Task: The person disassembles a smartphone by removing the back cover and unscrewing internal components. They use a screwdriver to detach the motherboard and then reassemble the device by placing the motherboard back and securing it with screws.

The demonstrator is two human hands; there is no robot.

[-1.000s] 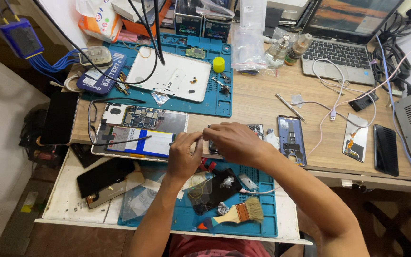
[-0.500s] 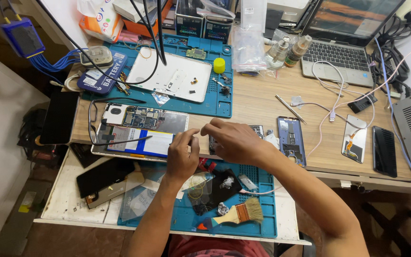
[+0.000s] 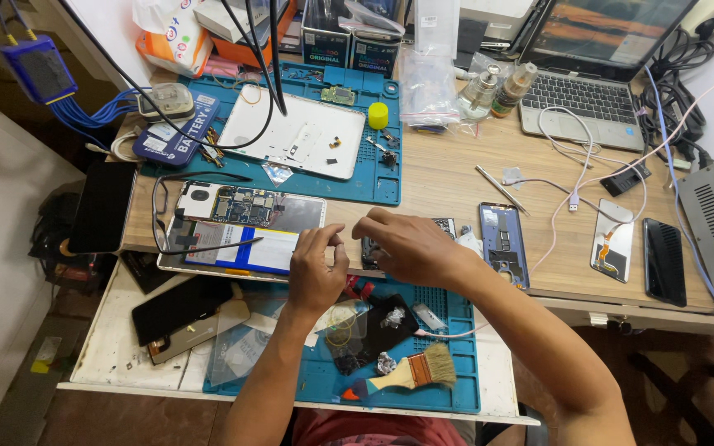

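- Dark, opened phone (image 3: 444,227) lies on the wooden desk (image 3: 448,177), near its front edge, mostly hidden under the right hand; only its top corner shows clearly.
- Right hand (image 3: 406,248) lies curled over the phone, fingers bent down onto it; whether they actually clamp it, cannot tell.
- Left hand (image 3: 316,268) sits just beside the right one, thumb and forefinger pinched together at the phone's left end; whatever is between them is too small to see.
- Opened tablet (image 3: 241,231) lies just left of the left hand, circuit boards and white battery exposed, a thin black cable looped over it.
- Front blue mat (image 3: 456,363) sits under the forearms; on it a black phone panel (image 3: 373,330) and a wood-handled brush (image 3: 415,372).
- Blue phone frame (image 3: 504,244) lies just right of the right hand, back up.
- Further right: another phone part with a flex ribbon (image 3: 609,246) and a black phone (image 3: 664,260), side by side.
- Rear blue mat (image 3: 382,177) holds a white tablet shell (image 3: 295,136) with small screws on it and a yellow cap (image 3: 378,116).
- Laptop (image 3: 592,74) stands open at the back right; two small bottles (image 3: 493,87) stand beside it.
- Black phone (image 3: 102,206) lies at the left edge of the desk.
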